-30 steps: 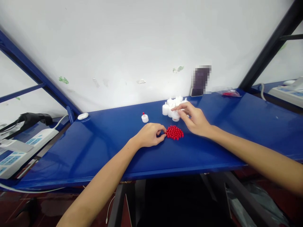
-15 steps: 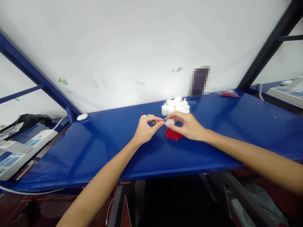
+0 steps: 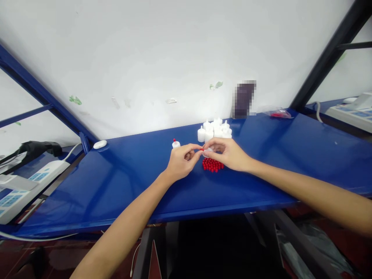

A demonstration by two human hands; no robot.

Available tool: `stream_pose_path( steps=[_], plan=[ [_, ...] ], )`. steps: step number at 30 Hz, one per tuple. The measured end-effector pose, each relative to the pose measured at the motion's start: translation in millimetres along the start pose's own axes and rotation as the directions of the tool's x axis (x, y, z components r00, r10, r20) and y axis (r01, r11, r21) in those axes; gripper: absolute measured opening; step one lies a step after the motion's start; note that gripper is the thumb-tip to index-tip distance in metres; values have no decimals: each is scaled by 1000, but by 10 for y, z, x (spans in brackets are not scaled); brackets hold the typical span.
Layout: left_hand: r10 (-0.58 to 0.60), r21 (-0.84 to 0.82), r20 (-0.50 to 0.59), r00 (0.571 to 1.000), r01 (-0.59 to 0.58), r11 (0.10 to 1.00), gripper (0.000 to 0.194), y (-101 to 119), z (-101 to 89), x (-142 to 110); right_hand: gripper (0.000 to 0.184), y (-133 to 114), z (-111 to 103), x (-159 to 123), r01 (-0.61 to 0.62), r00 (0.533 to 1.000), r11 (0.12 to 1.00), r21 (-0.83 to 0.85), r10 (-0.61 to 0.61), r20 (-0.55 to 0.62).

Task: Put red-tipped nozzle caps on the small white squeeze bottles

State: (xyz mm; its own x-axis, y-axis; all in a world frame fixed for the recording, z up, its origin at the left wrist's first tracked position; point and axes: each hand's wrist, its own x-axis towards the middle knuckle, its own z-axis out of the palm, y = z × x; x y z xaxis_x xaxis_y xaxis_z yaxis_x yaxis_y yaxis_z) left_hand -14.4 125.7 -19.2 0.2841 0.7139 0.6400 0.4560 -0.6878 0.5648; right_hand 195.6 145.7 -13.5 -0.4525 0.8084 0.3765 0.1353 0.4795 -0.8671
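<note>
Over the blue surface [image 3: 130, 178], the left hand [image 3: 183, 161] has its grip pinched on a red cap [image 3: 202, 149] at the tip of a white bottle [image 3: 208, 152] clasped in the grip of the right hand [image 3: 229, 154], near the loose red caps [image 3: 213, 165] and clustered white bottles [image 3: 215, 131]

Legible texts, brands, numbers or signs: none. White bottles [image 3: 215, 131] and red caps [image 3: 213, 164]: no readable marking. Power strip [image 3: 32, 188], pixelated dark panel [image 3: 243, 99]: likewise.
</note>
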Motion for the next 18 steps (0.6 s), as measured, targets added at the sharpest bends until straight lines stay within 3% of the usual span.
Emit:
stream_pose_path(
  steps=[2, 6, 10, 18],
  plan=[
    [138, 151, 39, 990, -143, 978, 22, 8, -20, 5, 31, -32, 9, 7, -87, 996, 989, 117, 84, 27],
    [332, 415, 155, 930, -366, 833, 27, 36, -42, 36, 35, -101, 29, 27, -207, 978, 914, 348, 196, 68],
    [320, 548, 170, 932, -359, 756, 32, 57, -12, 52, 34, -149, 42, 38, -265, 964, 872, 412, 247, 98],
    [290, 617, 172, 941, -332, 713, 30, 36, 10, 42, 29, -183, 39, 25, -290, 956, 884, 368, 248, 159]
  ],
)
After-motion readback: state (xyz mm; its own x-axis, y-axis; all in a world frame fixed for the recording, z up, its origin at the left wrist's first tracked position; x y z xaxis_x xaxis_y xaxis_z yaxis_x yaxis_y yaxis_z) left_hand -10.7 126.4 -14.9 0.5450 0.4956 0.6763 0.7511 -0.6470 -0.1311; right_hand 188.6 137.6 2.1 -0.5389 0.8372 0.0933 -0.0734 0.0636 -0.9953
